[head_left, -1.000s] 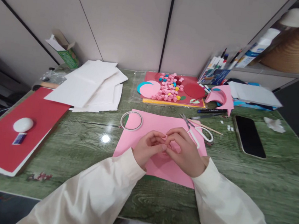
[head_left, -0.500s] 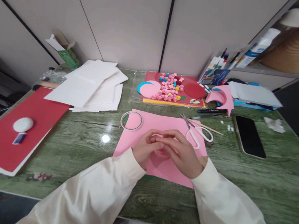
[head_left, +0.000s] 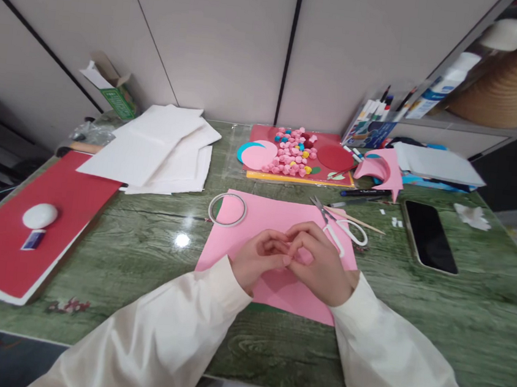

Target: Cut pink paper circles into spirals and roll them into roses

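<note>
Pink sheet (head_left: 229, 249): one, laid on the worktop (head_left: 138, 285) beneath both hands.
Grip: left hand (head_left: 255, 261) and right hand (head_left: 324, 268) are brought together, fingers curled and meeting; whether anything is held cannot be told.
Tape roll (head_left: 226, 224): one, laid over the sheet's far left corner.
Scissors (head_left: 325, 211): one pair, laid across the far right corner.
Phone (head_left: 431, 236): one, placed face up, farther right.

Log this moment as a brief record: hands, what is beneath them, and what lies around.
Hands: left hand and right hand, touching each other; whether anything is held is unclear
Beneath: pink sheet
Over its edges: tape roll at the far-left corner, scissors at the right
Far side: small pink, blue and yellow pieces
Left: red board bearing a white rounded object
Right: phone
</note>
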